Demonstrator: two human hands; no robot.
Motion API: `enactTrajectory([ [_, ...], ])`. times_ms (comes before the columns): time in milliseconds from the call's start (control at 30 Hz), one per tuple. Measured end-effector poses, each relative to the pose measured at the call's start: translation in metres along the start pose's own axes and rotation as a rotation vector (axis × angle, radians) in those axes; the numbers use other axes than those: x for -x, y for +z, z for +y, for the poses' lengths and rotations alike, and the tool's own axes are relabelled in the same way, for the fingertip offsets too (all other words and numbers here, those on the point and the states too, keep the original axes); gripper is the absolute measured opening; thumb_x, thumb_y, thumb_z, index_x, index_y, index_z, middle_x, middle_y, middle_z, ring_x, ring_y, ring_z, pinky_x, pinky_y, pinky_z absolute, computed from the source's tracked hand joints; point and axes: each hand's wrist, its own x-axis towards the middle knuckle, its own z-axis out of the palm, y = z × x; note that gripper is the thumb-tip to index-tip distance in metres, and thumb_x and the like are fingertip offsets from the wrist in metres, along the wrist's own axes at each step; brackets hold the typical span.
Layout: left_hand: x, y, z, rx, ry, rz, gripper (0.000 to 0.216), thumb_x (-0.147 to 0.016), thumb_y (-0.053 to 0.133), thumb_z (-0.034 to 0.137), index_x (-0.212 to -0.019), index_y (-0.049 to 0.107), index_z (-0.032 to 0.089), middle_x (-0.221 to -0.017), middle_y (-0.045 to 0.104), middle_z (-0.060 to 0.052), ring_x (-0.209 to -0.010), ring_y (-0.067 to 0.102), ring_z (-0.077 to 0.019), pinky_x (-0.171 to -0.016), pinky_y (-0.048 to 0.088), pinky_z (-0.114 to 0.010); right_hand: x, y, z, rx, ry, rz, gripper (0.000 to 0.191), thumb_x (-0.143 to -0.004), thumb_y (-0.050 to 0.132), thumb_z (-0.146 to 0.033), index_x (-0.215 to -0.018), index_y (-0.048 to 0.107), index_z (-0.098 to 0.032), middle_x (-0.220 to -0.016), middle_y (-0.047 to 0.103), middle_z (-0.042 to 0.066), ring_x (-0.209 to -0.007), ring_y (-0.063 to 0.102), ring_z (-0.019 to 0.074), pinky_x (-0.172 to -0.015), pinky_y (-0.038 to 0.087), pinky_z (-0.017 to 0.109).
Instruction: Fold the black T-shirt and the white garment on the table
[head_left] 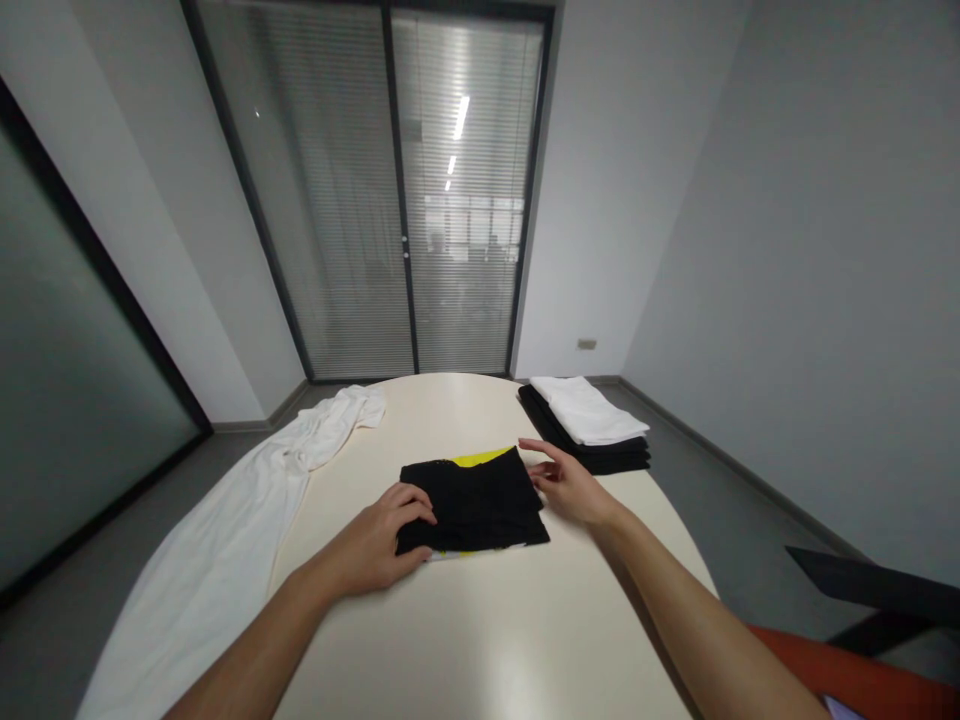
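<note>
A folded black garment point(472, 505) lies flat on the table in front of me, with yellow showing at its far edge and a little white and yellow along its near edge. My left hand point(394, 535) rests on its left end, fingers bent loosely over the cloth and thumb apart at the near corner. At the right end is my right hand point(566, 485), its index finger stretched out and the other fingers curled beside the cloth's edge. Whether those fingertips touch the fabric is hard to see.
To the right on the pale round-ended table point(480, 640) sits a stack of folded black cloth point(611, 460) topped by a folded white piece point(589, 410). Loose white fabric point(217, 540) drapes over the left edge. A black chair armrest point(877, 585) stands at the right.
</note>
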Motion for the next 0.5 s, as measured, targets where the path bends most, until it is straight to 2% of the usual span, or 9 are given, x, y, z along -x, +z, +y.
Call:
enactTrajectory([
  [100, 0.002, -0.002, 0.001, 0.026, 0.002, -0.003, 0.024, -0.083, 0.069, 0.027, -0.106, 0.064, 0.025, -0.124, 0.058, -0.008, -0.118, 0.054, -0.0247, -0.104, 0.045, -0.041, -0.009, 0.003, 0.005, 0.092, -0.022, 0.114, 0.066, -0.078, 0.066, -0.024, -0.141, 0.050, -0.019, -0.095, 0.070, 0.006, -0.082, 0.064, 0.0172, -0.078, 0.053, 0.032],
  [200, 0.000, 0.001, -0.003, 0.075, -0.014, 0.046, 0.018, -0.088, 0.064, 0.030, -0.105, 0.065, 0.025, -0.125, 0.059, -0.009, -0.117, 0.055, -0.0248, -0.104, 0.045, -0.041, -0.018, 0.005, 0.011, 0.166, -0.049, 0.141, 0.060, -0.078, 0.068, -0.027, -0.137, 0.056, -0.018, -0.109, 0.069, 0.009, -0.077, 0.062, 0.0150, -0.076, 0.054, 0.032],
  [333, -0.008, 0.010, -0.023, 0.136, -0.149, 0.333, 0.029, -0.099, 0.039, 0.026, -0.112, 0.064, 0.023, -0.124, 0.063, -0.010, -0.118, 0.058, -0.0224, -0.107, 0.043, -0.042, -0.026, 0.004, 0.021, 0.154, -0.070, 0.120, 0.059, -0.076, 0.070, -0.026, -0.134, 0.060, -0.020, -0.120, 0.067, 0.009, -0.074, 0.060, 0.0134, -0.075, 0.055, 0.032],
  [400, -0.011, 0.016, -0.039, 0.102, -0.223, 0.463, 0.033, -0.096, 0.040, 0.024, -0.119, 0.063, 0.021, -0.127, 0.063, -0.010, -0.120, 0.058, -0.0227, -0.109, 0.043, -0.043, -0.030, 0.002, 0.025, 0.110, -0.052, 0.093, 0.063, -0.074, 0.072, -0.024, -0.135, 0.059, -0.020, -0.121, 0.066, 0.010, -0.075, 0.060, 0.0132, -0.074, 0.054, 0.032],
  [500, -0.011, 0.023, -0.063, 0.058, -0.313, 0.478, 0.042, -0.091, 0.047, 0.026, -0.131, 0.059, 0.019, -0.131, 0.063, -0.011, -0.124, 0.058, -0.0245, -0.111, 0.041, -0.046, -0.035, -0.002, 0.024, 0.050, 0.003, 0.065, 0.066, -0.070, 0.075, -0.023, -0.135, 0.059, -0.018, -0.120, 0.066, 0.011, -0.071, 0.059, 0.0112, -0.070, 0.053, 0.029],
])
